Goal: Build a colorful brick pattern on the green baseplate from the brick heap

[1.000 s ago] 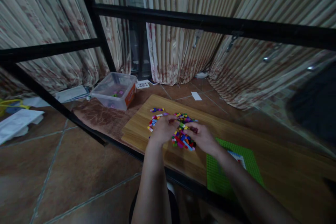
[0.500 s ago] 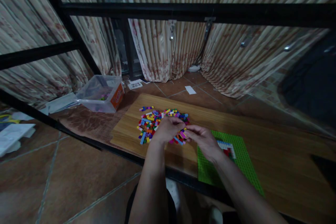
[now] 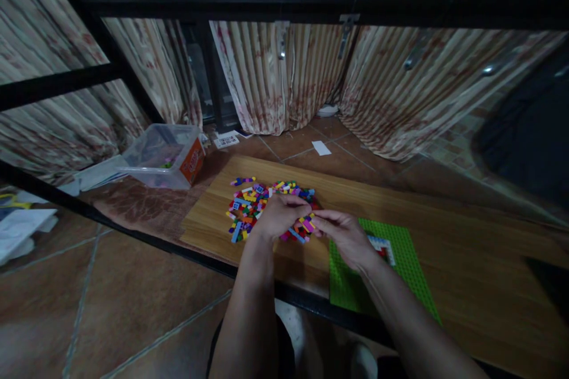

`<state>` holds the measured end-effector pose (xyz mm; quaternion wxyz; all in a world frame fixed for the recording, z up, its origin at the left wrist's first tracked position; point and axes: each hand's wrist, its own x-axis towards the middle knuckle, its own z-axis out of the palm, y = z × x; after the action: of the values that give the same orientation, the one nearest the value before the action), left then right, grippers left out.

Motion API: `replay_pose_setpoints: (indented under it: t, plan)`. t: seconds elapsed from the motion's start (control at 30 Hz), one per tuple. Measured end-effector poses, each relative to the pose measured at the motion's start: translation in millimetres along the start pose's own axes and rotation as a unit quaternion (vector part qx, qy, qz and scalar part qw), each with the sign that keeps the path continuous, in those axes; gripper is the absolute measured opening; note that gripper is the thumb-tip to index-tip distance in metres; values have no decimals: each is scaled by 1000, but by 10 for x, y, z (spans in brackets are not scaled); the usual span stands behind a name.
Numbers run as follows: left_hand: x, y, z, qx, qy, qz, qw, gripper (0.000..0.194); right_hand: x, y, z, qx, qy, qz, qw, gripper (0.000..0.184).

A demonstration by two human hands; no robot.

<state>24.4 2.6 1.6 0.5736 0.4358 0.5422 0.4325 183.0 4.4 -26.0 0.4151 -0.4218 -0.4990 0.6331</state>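
A heap of many-coloured toy building bricks is spread over the wooden board. My left hand is over the heap's right part, thumb and fingers pinched together. Close by on its right, my right hand is pinched too, its fingertips nearly meeting the left ones. Whatever sits between the fingertips is too small to make out. Under my right hand and forearm lies a green studded baseplate. On it, a small build of white, light blue and red bricks is partly covered by my right hand.
A clear plastic box with an orange label and some bricks inside stands left of the wooden board. Black metal bars cross behind and along the board's near edge. White papers lie on the tiled floor before the curtains.
The view has shifted slightly, so everything sits a little higher and further left. Both hands keep their pinched pose together over the bricks.
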Motion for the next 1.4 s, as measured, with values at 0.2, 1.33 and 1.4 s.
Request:
replay_pose_setpoints:
  t: [0.2,1.33,1.4]
  plan:
    - [114,-117,12,27,128,22,991,6,49,128,4,-55,57,-38,996,33]
    - [-76,43,136,-102,-13,19,994,15,-13,40,25,-45,78,-128,988,32]
    - [-82,58,157,-113,4,3,994,13,-8,57,10,-64,82,-137,985,29]
